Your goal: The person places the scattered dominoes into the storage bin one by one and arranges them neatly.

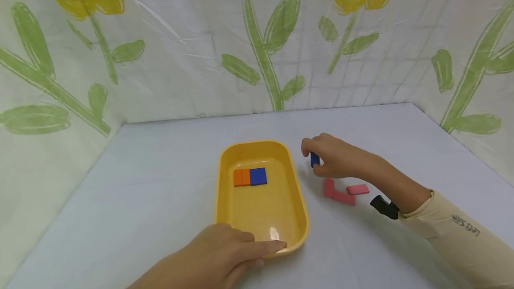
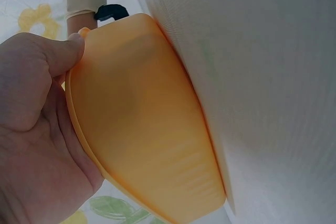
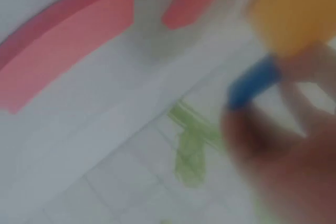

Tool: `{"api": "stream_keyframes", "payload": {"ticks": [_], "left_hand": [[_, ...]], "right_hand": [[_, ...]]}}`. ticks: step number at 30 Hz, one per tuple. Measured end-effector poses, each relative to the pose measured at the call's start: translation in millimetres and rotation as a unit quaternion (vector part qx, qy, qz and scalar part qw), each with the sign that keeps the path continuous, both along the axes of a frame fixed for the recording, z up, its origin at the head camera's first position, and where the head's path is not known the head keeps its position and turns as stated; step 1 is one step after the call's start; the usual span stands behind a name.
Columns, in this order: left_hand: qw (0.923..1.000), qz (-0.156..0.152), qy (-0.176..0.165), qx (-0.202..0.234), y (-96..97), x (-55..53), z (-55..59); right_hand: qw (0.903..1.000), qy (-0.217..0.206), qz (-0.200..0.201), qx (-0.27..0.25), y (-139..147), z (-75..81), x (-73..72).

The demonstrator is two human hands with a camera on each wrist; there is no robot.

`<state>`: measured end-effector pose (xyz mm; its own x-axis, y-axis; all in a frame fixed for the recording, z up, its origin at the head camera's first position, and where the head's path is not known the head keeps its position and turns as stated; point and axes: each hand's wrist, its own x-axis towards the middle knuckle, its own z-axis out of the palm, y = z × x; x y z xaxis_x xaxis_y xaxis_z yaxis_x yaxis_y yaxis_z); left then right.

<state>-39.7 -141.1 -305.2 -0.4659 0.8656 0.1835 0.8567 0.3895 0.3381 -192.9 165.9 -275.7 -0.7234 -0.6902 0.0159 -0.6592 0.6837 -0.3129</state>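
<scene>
**Blue block (image 1: 315, 159) pinched above the right side of a yellow tray (image 1: 263, 213)**

The blue block is held in the right hand (image 1: 339, 157), gripped narrowly between thumb and fingertips, to the right of the tray. In the right wrist view the hand is blurred, but the block is seen clasped near the tips of the fingers. Whether the table (image 1: 160, 182) is touched by the block cannot be told.

The tray's near rim is held by the left hand (image 1: 218, 253): the forefinger is laid along the inner side, and the thumb is kept outside. In the left wrist view the thumb is seen pressed against the rim, and the tray's outer wall is shown.

Inside the tray, toward its far half, two orange blocks (image 1: 238, 178) are set side by side. Their right side is met by a blue square (image 1: 258, 176); whether it is made of one piece or two cannot be told. The near part of the tray floor is left bare.

On the table, below the right hand and forearm, three pink blocks (image 1: 344, 198) are scattered close together. A pale sleeve (image 1: 462, 240) marked with dark lettering is worn on the right arm, and a black object (image 1: 385, 207) is seen at its cuff. The table is backed by a white sheet (image 1: 180, 79) painted with flowers.
</scene>
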Motion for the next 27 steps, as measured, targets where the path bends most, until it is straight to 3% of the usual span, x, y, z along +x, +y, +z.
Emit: {"api": "stream_keyframes", "payload": {"ticks": [5, 10, 14, 18, 24, 27], "left_hand": [[0.9995, 0.009, -0.027, -0.017, 0.2, 0.2, 1.4], [0.9971, 0.024, -0.058, -0.044, 0.8, 1.0, 3.8], [0.9973, 0.026, -0.049, -0.048, 0.4, 1.3, 4.2], [0.9979, 0.022, -0.042, -0.043, -0.7, 0.5, 3.5], [0.9999, 0.007, 0.002, -0.008, -1.5, 0.5, 1.1], [0.9996, 0.011, -0.015, -0.022, -1.2, -0.5, 2.0]], "right_hand": [[0.9989, 0.036, 0.023, -0.020, -5, 6.1, -0.8], [0.9972, 0.031, 0.049, -0.046, -12, 19.2, -2.7], [0.9966, 0.013, 0.069, -0.044, -26, 25.8, -1.7], [0.9967, 0.013, 0.080, -0.011, -44, 25.6, 0.5], [0.9960, 0.019, 0.075, 0.044, -67, 21.0, 4.3], [0.9955, 0.011, 0.070, 0.064, -73, 16.6, 4.0]]}}
